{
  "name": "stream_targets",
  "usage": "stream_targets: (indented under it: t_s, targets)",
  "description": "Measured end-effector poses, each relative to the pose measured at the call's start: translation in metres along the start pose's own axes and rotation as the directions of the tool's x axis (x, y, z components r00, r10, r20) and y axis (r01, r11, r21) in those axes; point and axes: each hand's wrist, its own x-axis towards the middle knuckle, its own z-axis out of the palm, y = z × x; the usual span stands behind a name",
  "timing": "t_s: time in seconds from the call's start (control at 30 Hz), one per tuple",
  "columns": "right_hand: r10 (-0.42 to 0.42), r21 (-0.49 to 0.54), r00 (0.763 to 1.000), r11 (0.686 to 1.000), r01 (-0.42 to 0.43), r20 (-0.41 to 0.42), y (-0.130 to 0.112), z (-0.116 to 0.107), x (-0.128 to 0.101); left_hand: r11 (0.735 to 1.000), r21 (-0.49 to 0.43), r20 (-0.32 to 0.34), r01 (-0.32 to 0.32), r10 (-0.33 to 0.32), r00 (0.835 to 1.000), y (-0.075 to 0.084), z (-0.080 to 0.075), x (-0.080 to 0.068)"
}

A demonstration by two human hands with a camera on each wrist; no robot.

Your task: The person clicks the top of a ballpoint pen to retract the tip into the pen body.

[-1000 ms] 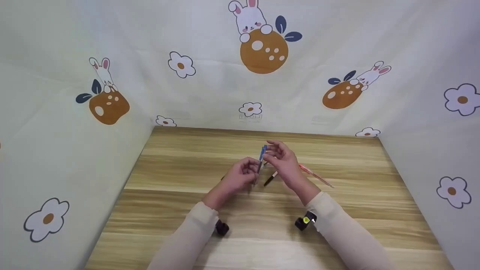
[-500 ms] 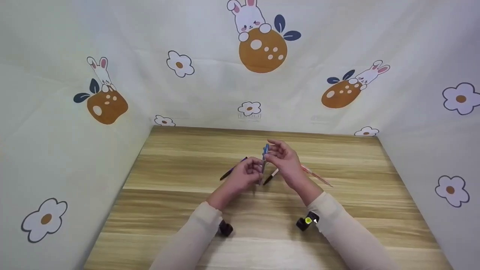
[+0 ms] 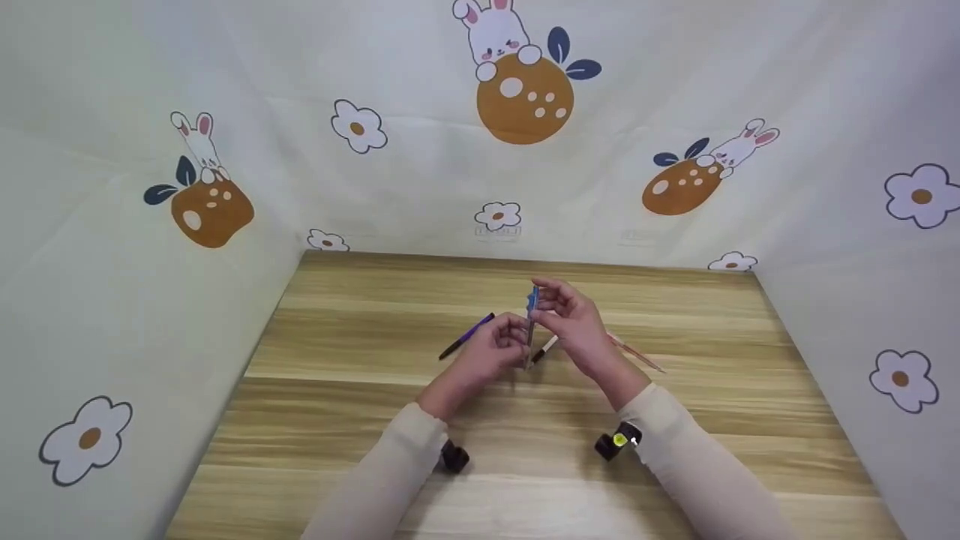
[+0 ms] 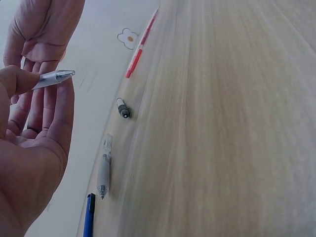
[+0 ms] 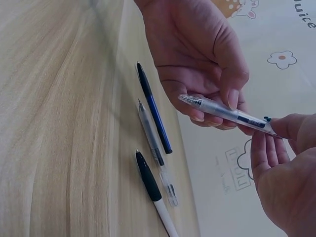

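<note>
Head view: both hands meet over the middle of the bench (image 3: pixel 360 450), holding one clear pen (image 3: pixel 530 330) up off the wood, roughly upright with its blue end on top.

Left hand: the left hand (image 3: pixel 491 352) has its fingers curled round the lower part of the clear pen (image 5: pixel 224 112); the right wrist view shows thumb and fingers pinching the barrel near the tip end.

Right hand: the right hand (image 3: pixel 574 322) pinches the top end, at the blue cap bit; its other fingers (image 5: pixel 269 153) are only loosely bent (not a full fist, just a fingertip pinch).

Where the pen is: in the air between the two hands, not touching the bench.

Progress, my guess: this one's picked up and mid-fiddle. Looks like the two ends are being worked against each other, but I can't tell whether anything has come apart or clicked together yet.

Still lying around: a blue pen (image 5: pixel 154 111), a clear grey-grip pen (image 5: pixel 158 153) and a black-and-white pen (image 5: pixel 153 195) side by side right under the hands, plus a red pen (image 4: pixel 142 43) further right. All untouched as far as I can see.

Left to do, probably: finish with the held pen, then the ones on the bench.
</note>
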Motion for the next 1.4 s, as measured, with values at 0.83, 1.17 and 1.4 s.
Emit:
stream_targets:
  t_s: [0.83, 1.17, 1.4]
  targets:
    - [-0.032, -0.039, 0.999, 0.999, 0.032, 0.006, -0.0013, -0.0062, 0.0003, 0.999, -0.046, 0.017, -0.027, 0.028, 0.999, 0.0027, 0.0051, 0.0014]
    - [-0.045, -0.037, 0.999, 0.998, 0.045, 0.008, -0.0029, -0.0067, 0.0005, 0.998, -0.053, 0.027, -0.029, 0.031, 0.999, 0.0052, 0.0061, 0.0021]
    - [-0.035, -0.03, 0.999, 0.999, 0.035, 0.009, -0.002, -0.0074, 0.0005, 0.998, -0.037, 0.018, -0.043, 0.044, 0.999, 0.0064, 0.0078, 0.0037]
